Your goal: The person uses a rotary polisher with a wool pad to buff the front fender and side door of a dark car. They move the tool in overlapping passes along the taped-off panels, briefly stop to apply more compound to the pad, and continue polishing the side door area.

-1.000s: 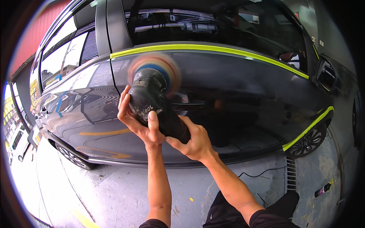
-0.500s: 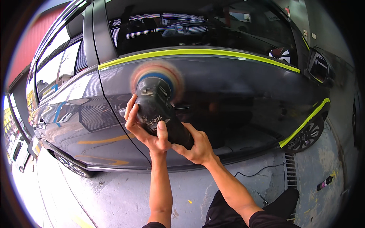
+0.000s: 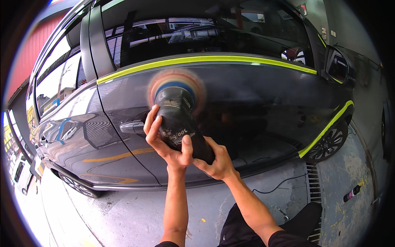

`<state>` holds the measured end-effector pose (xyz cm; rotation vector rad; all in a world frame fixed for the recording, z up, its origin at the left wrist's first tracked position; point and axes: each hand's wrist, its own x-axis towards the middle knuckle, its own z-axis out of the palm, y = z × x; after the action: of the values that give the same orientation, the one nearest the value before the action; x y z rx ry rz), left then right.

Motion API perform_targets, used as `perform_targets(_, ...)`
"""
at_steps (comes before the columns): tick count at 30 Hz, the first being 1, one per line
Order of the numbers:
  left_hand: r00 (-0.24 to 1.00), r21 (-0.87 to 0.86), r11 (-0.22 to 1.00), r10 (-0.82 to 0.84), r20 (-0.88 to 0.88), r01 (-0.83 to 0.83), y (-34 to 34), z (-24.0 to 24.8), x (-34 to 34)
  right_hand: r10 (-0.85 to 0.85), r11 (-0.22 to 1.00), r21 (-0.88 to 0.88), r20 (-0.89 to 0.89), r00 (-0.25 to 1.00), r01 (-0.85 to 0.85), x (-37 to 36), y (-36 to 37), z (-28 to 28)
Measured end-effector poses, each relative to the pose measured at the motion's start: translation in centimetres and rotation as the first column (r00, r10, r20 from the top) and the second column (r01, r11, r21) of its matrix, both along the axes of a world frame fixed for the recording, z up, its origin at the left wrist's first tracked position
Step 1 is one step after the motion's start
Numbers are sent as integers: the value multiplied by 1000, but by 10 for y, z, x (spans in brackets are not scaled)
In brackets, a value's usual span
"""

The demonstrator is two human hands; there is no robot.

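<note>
A black car polisher is pressed against the dark grey car door, just below the window. Its round pad is blurred as if spinning, with reddish and tan rings and a blue backing. Around the polisher's body near the head, my left hand is closed, thumb on top. My right hand grips the rear end of the body. Yellow-green masking tape runs along the door's upper edge above the pad. To the left of my left fingers is the door handle.
A side mirror juts out at the right. More tape borders the front wheel arch. A black cable lies on the floor beside a drain grate. At the far right lies a dark bottle. A white car stands outside.
Both hands and the polisher have shifted slightly right along the door relative to the handle, which now shows more fully. The view has also moved a little.
</note>
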<state>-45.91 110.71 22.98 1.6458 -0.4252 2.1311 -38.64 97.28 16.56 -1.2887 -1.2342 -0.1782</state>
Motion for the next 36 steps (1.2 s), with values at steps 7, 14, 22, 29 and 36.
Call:
perform_targets(7, 1000, 42, 999, -13, 6, 13, -21, -7, 17, 4, 1000, -3, -24, 1000, -4, 17, -22, -12)
perform_targets(14, 1000, 78, 997, -13, 5, 12, -45, -19, 41, 14, 998, 59, -96, 995, -8, 28, -48, -15)
perform_targets(22, 999, 112, 993, -17, -27, 20, -69, -35, 63, -24, 994, 106, -92, 995, 34, 49, -68, -33)
perform_targets(29, 998, 123, 990, -64, -15, 66, -88, -38, 79, 11, 993, 118, -127, 992, 4, 70, -82, -53)
perform_targets(36, 995, 170, 985, -17, -99, 34, -93, -40, 79, -10, 991, 131, -128, 992, 27, 74, -85, -59)
